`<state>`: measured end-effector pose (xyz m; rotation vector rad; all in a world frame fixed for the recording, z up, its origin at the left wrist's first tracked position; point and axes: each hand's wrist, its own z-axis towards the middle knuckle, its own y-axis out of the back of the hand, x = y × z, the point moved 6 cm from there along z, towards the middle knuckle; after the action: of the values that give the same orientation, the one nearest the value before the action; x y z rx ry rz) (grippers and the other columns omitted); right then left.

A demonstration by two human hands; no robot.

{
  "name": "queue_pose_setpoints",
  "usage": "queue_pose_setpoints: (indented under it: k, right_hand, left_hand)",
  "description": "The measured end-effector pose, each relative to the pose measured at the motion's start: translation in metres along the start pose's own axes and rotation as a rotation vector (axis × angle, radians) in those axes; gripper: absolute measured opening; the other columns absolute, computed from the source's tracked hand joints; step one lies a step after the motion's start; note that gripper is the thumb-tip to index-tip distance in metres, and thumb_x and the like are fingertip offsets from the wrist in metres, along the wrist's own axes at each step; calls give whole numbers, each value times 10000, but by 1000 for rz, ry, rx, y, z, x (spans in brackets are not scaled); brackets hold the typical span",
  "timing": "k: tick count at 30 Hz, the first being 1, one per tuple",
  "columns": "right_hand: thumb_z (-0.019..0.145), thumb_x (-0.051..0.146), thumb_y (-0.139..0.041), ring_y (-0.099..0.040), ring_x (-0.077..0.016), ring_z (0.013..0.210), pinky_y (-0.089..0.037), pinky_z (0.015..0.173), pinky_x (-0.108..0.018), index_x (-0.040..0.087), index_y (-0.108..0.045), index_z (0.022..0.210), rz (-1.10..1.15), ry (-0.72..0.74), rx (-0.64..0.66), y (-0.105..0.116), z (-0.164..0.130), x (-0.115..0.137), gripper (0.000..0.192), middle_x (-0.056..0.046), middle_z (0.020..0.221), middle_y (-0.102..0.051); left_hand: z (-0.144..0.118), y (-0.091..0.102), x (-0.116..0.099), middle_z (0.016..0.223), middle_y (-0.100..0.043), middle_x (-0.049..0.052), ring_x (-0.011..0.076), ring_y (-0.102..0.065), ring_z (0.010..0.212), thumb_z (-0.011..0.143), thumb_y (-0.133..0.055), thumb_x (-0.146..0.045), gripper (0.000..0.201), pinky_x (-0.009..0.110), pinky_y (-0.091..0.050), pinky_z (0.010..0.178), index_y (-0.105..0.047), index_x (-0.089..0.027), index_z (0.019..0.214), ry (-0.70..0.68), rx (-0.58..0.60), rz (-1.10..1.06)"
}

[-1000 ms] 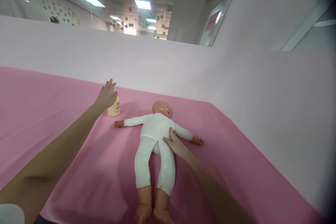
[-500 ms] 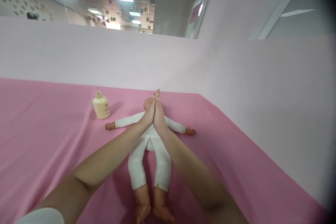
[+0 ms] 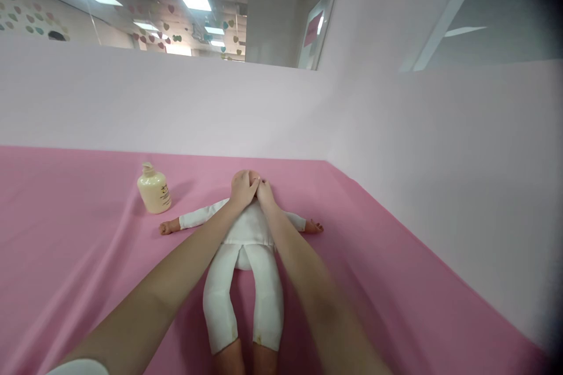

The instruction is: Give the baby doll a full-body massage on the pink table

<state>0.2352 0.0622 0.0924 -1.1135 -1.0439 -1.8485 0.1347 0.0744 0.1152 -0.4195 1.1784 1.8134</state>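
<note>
Doll [image 3: 246, 246] lies face-up mid-counter [image 3: 65, 246], bottle [image 3: 153, 190] at its ten o'clock. Left hand [image 3: 243, 187] and right hand [image 3: 265, 192], pressed palm-to-palm half a second ago, have dropped onto the doll's head, fingers spread, cupping it; contact begun.

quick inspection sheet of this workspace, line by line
surface: pink cloth, wrinkled at the left
job's things: doll in white suit lies face up, arms spread
clutter: cream pump bottle upright, left of the doll, apart from it
grippers: left hand and right hand both rest on the doll's head and face
cables: nothing seen
surroundings: pale partition wall behind and to the right; ceiling lights and heart decorations beyond
</note>
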Motion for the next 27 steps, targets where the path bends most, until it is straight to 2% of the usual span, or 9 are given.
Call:
queue_pose_setpoints:
  k: [3, 5, 9, 15, 17, 19, 23, 25, 27]
  right_hand:
    - [927, 366, -398, -583, -242, 1203, -413, 1066, -428, 192, -572, 1301, -64, -99, -33, -4, -3, -4, 448, -116, 1231, -669]
    - [908, 320, -440, -521, -274, 1263, -343, 1117, -486, 233, -603, 1276, -130, -103, -47, -9, -8, 3, 412, -113, 1296, -615]
    - [925, 317, -456, -466, -337, 1275, -354, 1078, -553, 290, -625, 1277, -370, 54, 43, -30, -16, 24, 392, -122, 1364, -524]
    - [977, 377, -370, -345, -261, 1444, -276, 1185, -445, 241, -424, 1479, -315, 312, 148, -43, -10, 16, 522, -96, 1546, -403]
    - [970, 442, -381, -334, -258, 1468, -280, 1193, -421, 166, -352, 1516, -254, 271, 154, -40, -5, 3, 612, -128, 1575, -375]
    - [951, 528, -406, -396, -271, 1440, -316, 1177, -416, 121, -324, 1524, -202, 166, 156, -35, -1, -11, 708, -160, 1541, -430]
    - [904, 627, -461, -532, -275, 1336, -396, 1125, -416, 154, -378, 1505, -119, 7, 199, -29, 1, -29, 770, -138, 1410, -588]
    - [910, 619, -458, -506, -257, 1364, -373, 1149, -410, 164, -347, 1523, -82, 27, 207, -28, 1, -29, 771, -126, 1457, -548]
    - [934, 596, -429, -405, -230, 1444, -306, 1196, -400, 176, -306, 1543, -59, 121, 221, -29, 0, -23, 751, -108, 1544, -443]
  left_hand:
    - [-2, 11, 12, 1349, -551, 216, 346, -492, 1296, 941, -508, -457, 513, 493, -339, 1111, -560, -128, 1332, -22, -49, 135]
    - [-5, 20, 27, 1323, -539, 200, 356, -509, 1253, 933, -501, -509, 529, 515, -350, 1089, -577, -178, 1340, 26, -86, 198]
    - [-13, 29, 61, 1263, -548, 166, 311, -531, 1225, 983, -376, -468, 514, 495, -377, 1082, -540, -220, 1403, 67, -136, 107]
    - [-17, 27, 89, 1301, -543, 113, 236, -522, 1246, 1004, -319, -449, 491, 439, -376, 1132, -586, -246, 1363, -7, -245, -123]
    - [-15, 23, 91, 1352, -525, 106, 227, -486, 1304, 993, -362, -463, 481, 420, -341, 1168, -598, -244, 1350, -6, -233, -179]
    - [-11, 19, 95, 1406, -501, 111, 228, -454, 1350, 978, -409, -470, 489, 412, -315, 1189, -580, -230, 1367, 34, -198, -236]
    - [-8, 11, 105, 1515, -428, 134, 252, -371, 1440, 947, -483, -499, 586, 436, -262, 1219, -471, -201, 1451, 178, -129, -324]
    - [-8, 10, 106, 1542, -400, 141, 257, -338, 1465, 944, -490, -503, 610, 442, -242, 1229, -445, -194, 1467, 204, -118, -337]
    - [-9, 10, 103, 1559, -379, 132, 247, -308, 1483, 956, -468, -482, 581, 437, -226, 1236, -456, -200, 1464, 173, -105, -340]
